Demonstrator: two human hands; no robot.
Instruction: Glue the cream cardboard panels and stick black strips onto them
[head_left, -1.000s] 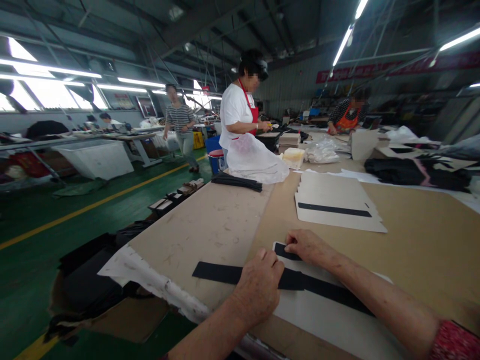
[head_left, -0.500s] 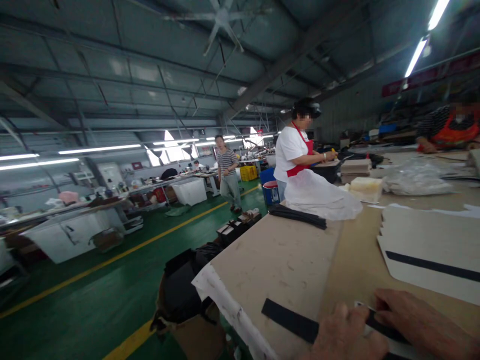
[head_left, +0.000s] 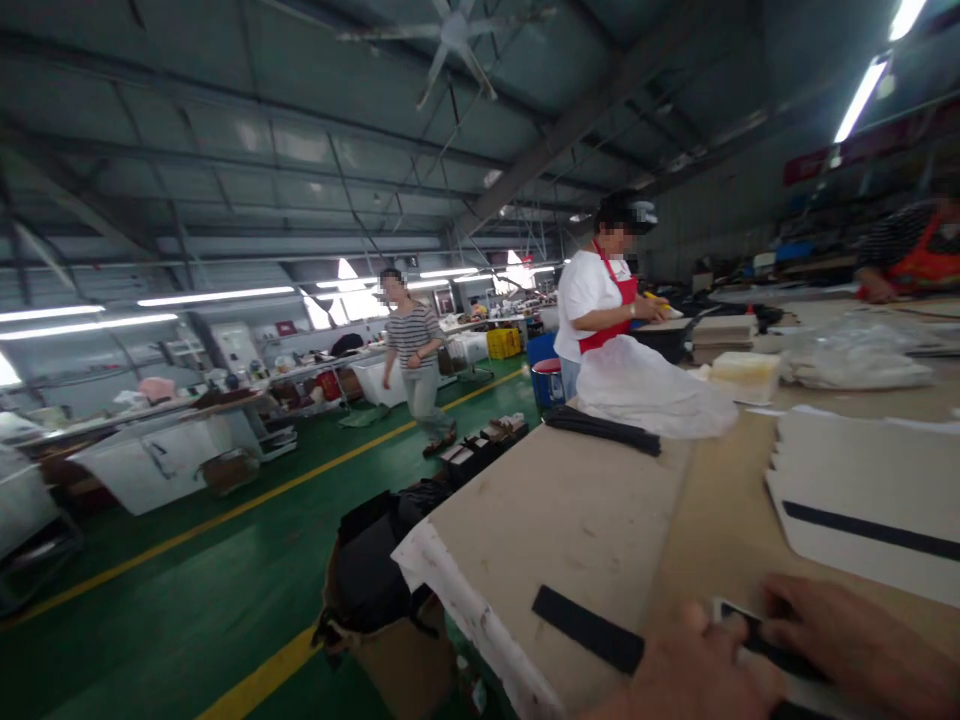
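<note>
My left hand (head_left: 694,665) is at the bottom edge of the view, fingers bent and closed at the near end of a narrow white piece with a black strip (head_left: 784,655) on it. My right hand (head_left: 855,635) has its fingers curled down onto that same strip from the right. Much of the piece is hidden beneath both hands. Another flat black strip (head_left: 585,628) lies on the table to the left, its end passing behind my left hand. Beyond my right hand rests a large pale board (head_left: 855,470) with a long black strip (head_left: 874,530) across it.
A bundle of black strips (head_left: 604,430), crumpled white plastic (head_left: 649,395) and a yellowish block (head_left: 744,375) sit farther along the table (head_left: 555,530). A co-worker in a red apron (head_left: 596,300) stands there. Left below is a carton of black material (head_left: 397,640). Someone in stripes (head_left: 412,345) walks the aisle.
The person in stripes has walked nearer and to the left. The view has shifted slightly, moving the scene a little right. My hands stay at the strip with small finger movements.
</note>
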